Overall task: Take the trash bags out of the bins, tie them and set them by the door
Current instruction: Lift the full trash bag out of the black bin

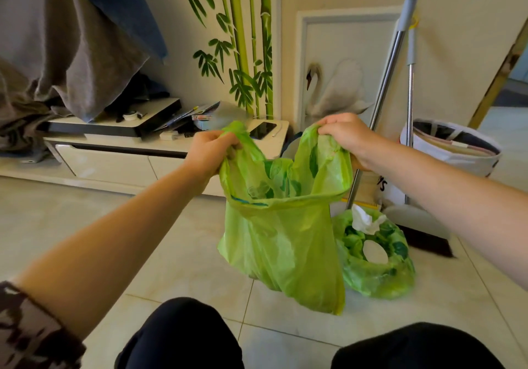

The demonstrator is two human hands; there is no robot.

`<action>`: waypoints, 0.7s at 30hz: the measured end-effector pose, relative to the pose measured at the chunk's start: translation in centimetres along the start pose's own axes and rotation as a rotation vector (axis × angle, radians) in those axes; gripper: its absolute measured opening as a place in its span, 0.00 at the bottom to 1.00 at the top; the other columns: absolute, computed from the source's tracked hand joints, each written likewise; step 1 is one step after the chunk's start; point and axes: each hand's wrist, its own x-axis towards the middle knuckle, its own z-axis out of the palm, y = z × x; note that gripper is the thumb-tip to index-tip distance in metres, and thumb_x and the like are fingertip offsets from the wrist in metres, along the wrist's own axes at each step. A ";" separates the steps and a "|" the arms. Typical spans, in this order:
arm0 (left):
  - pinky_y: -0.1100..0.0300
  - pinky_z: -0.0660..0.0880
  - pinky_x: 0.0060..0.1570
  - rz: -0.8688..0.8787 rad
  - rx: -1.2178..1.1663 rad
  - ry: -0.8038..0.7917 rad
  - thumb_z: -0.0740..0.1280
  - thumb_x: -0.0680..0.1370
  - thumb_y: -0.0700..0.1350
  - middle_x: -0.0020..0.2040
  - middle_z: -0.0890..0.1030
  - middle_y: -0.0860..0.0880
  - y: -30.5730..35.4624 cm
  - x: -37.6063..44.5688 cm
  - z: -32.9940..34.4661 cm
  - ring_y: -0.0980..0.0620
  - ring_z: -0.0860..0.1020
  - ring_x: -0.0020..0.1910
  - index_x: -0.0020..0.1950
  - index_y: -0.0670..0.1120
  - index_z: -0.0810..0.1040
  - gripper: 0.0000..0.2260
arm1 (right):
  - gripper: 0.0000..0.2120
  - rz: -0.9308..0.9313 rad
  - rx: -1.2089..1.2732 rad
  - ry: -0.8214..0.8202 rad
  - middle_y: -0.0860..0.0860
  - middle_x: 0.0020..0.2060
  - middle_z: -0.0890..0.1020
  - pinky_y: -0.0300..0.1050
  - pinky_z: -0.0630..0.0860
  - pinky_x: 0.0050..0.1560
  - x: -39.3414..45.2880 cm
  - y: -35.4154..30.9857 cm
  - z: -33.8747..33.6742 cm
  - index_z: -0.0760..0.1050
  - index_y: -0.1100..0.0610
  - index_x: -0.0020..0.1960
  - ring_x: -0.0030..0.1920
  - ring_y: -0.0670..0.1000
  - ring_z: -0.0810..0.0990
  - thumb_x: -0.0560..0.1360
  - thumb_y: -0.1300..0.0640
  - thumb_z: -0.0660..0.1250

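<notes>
A green plastic trash bag [281, 243] hangs above the tiled floor, its mouth wide open with crumpled trash inside. My left hand [210, 151] grips its left handle, and my right hand [344, 134] grips its right handle, pulling the two apart. A second green trash bag [377, 271] sits on the floor just to the right and behind, untied, with white tissue and a white lid showing on top. A white bin [454, 147] stands further back at the right.
A low white cabinet [114, 163] with clutter and hanging clothes runs along the left wall. A broom and dustpan [394, 83] lean beside the panelled door [343, 40]. My knees [183, 337] are at the bottom edge.
</notes>
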 end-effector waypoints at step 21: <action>0.60 0.78 0.27 -0.472 0.481 -0.393 0.64 0.77 0.40 0.46 0.84 0.40 -18.6 1.7 -3.1 0.45 0.84 0.30 0.50 0.34 0.77 0.09 | 0.10 0.432 -0.546 -0.350 0.55 0.33 0.72 0.44 0.78 0.26 -1.7 17.4 2.5 0.76 0.63 0.53 0.32 0.51 0.73 0.76 0.60 0.61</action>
